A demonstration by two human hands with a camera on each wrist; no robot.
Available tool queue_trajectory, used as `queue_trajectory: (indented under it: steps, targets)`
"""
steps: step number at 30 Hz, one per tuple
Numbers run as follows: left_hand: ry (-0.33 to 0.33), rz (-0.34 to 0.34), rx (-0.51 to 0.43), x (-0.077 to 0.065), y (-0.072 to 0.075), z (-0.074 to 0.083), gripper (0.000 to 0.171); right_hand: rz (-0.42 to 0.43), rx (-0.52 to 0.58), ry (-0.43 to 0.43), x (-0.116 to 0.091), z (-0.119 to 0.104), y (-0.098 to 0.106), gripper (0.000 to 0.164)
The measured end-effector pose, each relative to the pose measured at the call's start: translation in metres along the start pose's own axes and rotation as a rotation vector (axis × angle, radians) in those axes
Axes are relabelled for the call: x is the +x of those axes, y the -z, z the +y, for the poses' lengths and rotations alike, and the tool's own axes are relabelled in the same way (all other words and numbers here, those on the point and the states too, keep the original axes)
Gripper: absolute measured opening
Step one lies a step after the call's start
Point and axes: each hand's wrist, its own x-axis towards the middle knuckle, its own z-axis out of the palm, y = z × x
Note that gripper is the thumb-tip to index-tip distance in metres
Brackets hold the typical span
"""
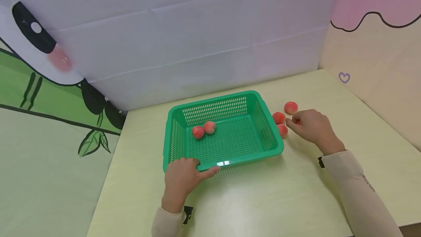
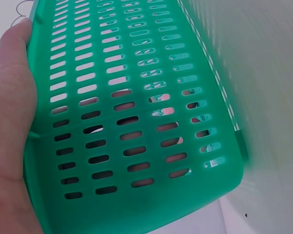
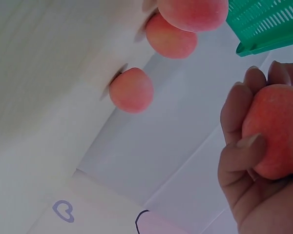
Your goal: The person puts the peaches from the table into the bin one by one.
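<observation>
My left hand (image 1: 182,178) grips the near rim of a green plastic basket (image 1: 223,161), thumb along the rim; the left wrist view shows its slotted side wall (image 2: 136,122) close up. Two pinkish-red peaches lie together in the basket, a left peach (image 1: 198,132) and a right peach (image 1: 209,127). My right hand (image 1: 310,127) is held up right of the basket, fingers curled round a red peach (image 3: 278,131), which the hand hides in the head view. Beside it on the table are three more peaches: a far one (image 1: 291,108), a middle one (image 1: 279,117) and a near one (image 1: 282,130).
The pale wooden table (image 1: 131,193) meets a white fabric backdrop (image 1: 197,46) behind the basket. A cream and pink printed panel (image 1: 378,65) borders the right side, and a green printed one (image 1: 49,90) is on the left.
</observation>
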Motion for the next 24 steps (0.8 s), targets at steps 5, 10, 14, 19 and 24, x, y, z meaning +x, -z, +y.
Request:
queue_trajectory:
  steps: [5, 10, 14, 19, 24]
  targets:
    - [0.000, -0.003, -0.002, 0.000, 0.000, 0.000, 0.077, 0.017, 0.016, 0.045, -0.003, -0.011, 0.003, 0.036]
    - [0.007, -0.005, -0.006, 0.000, 0.001, 0.001, 0.078, 0.039, 0.042, 0.095, -0.006, -0.024, 0.007, 0.033]
    - [0.004, -0.003, 0.002, -0.001, 0.001, 0.001, 0.078, 0.089, 0.040, 0.170, -0.008, -0.034, 0.009, 0.033]
    - [-0.001, -0.006, 0.007, -0.001, -0.001, 0.000, 0.078, 0.223, 0.006, 0.293, -0.007, -0.045, 0.012, 0.035]
    - [-0.002, -0.009, 0.004, 0.000, -0.002, -0.001, 0.078, 0.332, 0.008, 0.393, -0.006, -0.055, 0.016, 0.034]
